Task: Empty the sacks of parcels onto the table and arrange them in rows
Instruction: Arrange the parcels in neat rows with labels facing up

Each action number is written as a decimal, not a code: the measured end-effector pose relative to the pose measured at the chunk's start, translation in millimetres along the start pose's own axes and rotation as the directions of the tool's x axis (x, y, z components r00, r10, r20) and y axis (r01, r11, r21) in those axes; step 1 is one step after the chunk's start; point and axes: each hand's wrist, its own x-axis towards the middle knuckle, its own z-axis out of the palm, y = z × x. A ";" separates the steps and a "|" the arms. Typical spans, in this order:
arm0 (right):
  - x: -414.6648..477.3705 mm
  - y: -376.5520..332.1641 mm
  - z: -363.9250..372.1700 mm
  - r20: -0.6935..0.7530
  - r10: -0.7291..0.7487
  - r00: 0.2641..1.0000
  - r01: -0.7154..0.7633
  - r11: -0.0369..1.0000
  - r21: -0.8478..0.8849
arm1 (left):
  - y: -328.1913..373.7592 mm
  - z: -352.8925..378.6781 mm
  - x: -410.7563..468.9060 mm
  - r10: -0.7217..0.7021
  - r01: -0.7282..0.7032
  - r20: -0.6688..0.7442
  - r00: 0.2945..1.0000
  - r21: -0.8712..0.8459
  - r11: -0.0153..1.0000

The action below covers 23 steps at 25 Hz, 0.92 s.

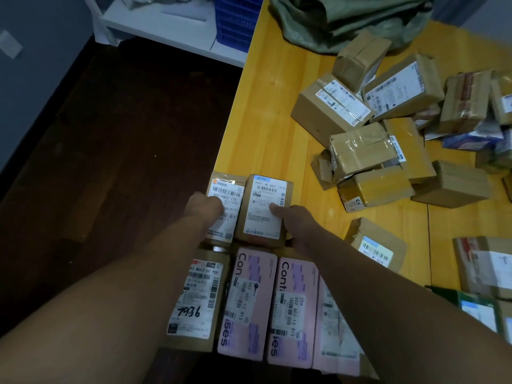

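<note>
Left hand: laid on the label of the left brown parcel, fingers bent; whether it grips cannot be told.
Right hand: thumb flat on the label of the right brown parcel, the rest wrapped round its near right corner, holding it.

Edges and room:
- The table ends just left of the left hand, and the left brown parcel sits at that edge.
- Past the edge lies dark floor.
- Bare yellow tabletop runs ahead of both hands.
- A narrower bare strip lies right of the right hand.

Task items:
- The two brown parcels lie side by side and touching, under the hands.
- Nearer than the hands, below the forearms, is a row made up of the parcel marked 7936 and the pink parcels.
- A loose heap of parcels lies ahead and right of the right hand, well apart from it.
- The green sack lies slumped beyond the heap.
- A lone labelled parcel lies near the right forearm.

Surroundings: a white shelf and a blue crate stand far ahead of the left hand, off the table.
</note>
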 end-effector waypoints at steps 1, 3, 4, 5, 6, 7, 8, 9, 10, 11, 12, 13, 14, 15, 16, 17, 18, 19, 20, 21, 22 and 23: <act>0.4 0.5 0.5 0.001 -0.006 1.000 0.006 1.000 -0.018 | -0.8 -0.5 0.3 -0.006 0.006 0.008 1.000 0.001 1.000; -0.5 0.5 1.1 0.003 -0.009 1.000 0.009 0.999 -0.038 | -2.5 -0.9 0.7 -0.001 0.000 0.014 1.000 0.023 1.000; -0.6 0.5 1.2 0.004 -0.010 1.000 0.010 0.999 -0.044 | -3.1 -1.0 1.1 0.006 -0.006 0.010 1.000 0.037 0.999; -2.2 -0.1 1.3 0.003 -0.009 1.000 0.010 0.999 -0.054 | -3.6 -1.3 0.7 0.011 -0.011 0.006 1.000 0.050 0.999; -2.6 -0.1 0.9 0.004 -0.010 1.000 0.011 0.998 -0.058 | -4.4 -1.1 0.8 0.016 -0.017 0.003 1.000 0.064 0.998; -3.6 -0.2 0.2 0.009 -0.011 1.000 0.011 0.998 -0.058 | -5.1 -1.5 0.3 0.020 -0.020 -0.001 1.000 0.076 0.997; -4.3 0.0 -0.3 0.014 -0.015 1.000 0.016 0.998 -0.056 | -5.7 -1.8 -0.4 0.023 -0.022 -0.007 1.000 0.083 0.996; -6.1 -0.2 -0.4 0.018 -0.016 1.000 0.017 0.998 -0.062 | -6.3 -2.0 -1.4 0.023 -0.022 -0.013 1.000 0.088 0.996; -6.0 0.3 -0.6 0.017 -0.018 1.000 0.019 0.997 -0.070 | -7.2 -1.9 -1.9 0.027 -0.025 -0.018 0.999 0.096 0.995; -7.2 0.1 -0.1 0.009 -0.016 1.000 0.017 0.997 -0.079 | -7.4 -1.8 -3.2 0.031 -0.029 -0.019 0.999 0.105 0.994; -7.7 -0.3 0.5 0.001 -0.015 1.000 0.015 0.996 -0.086 | -7.7 -1.4 -4.3 0.036 -0.034 -0.020 0.999 0.108 0.994; -8.8 -1.3 1.3 -0.005 -0.017 1.000 0.016 0.995 -0.101 | -7.6 -1.5 -5.1 0.040 -0.038 -0.023 0.999 0.111 0.993; -9.1 -2.6 1.3 -0.013 -0.028 1.000 0.026 0.993 -0.119 | -7.2 -1.2 -5.5 0.047 -0.043 -0.025 0.999 0.117 0.992; -10.7 -4.7 1.4 -0.022 -0.039 0.999 0.036 0.989 -0.142 | -6.4 -1.3 -5.7 0.049 -0.045 -0.033 0.998 0.124 0.991; -12.6 -6.7 1.0 -0.033 -0.054 0.998 0.048 0.986 -0.162 | -4.9 -1.1 -5.1 0.055 -0.049 -0.047 0.997 0.129 0.990; -16.4 -8.9 -0.2 -0.045 -0.069 0.997 0.060 0.982 -0.178 | -2.2 -1.0 -7.1 0.064 -0.055 -0.065 0.996 0.138 0.989; -20.9 -11.4 -2.3 -0.057 -0.081 0.995 0.069 0.979 -0.191 | 1.6 -0.4 -9.4 0.080 -0.066 -0.087 0.993 0.154 0.986; -26.0 -14.7 -5.3 -0.073 -0.086 0.994 0.069 0.976 -0.206 | 6.9 0.7 -12.2 0.104 -0.084 -0.112 0.988 0.173 0.981; -30.3 -17.8 -9.6 -0.094 -0.090 0.991 0.068 0.974 -0.218 | 13.7 2.3 -15.8 0.137 -0.110 -0.137 0.981 0.188 0.976; -37.1 -22.4 -15.5 -0.120 -0.094 0.988 0.065 0.972 -0.226 | 22.1 4.7 -21.1 0.177 -0.146 -0.154 0.972 0.195 0.970; -43.0 -27.9 -23.1 -0.143 -0.104 0.984 0.070 0.972 -0.225 | 31.7 8.1 -27.3 0.225 -0.193 -0.162 0.961 0.189 0.963; -48.1 -32.9 -30.8 -0.162 -0.114 0.980 0.077 0.973 -0.219 | 41.1 11.9 -33.2 0.267 -0.240 -0.160 0.950 0.167 0.956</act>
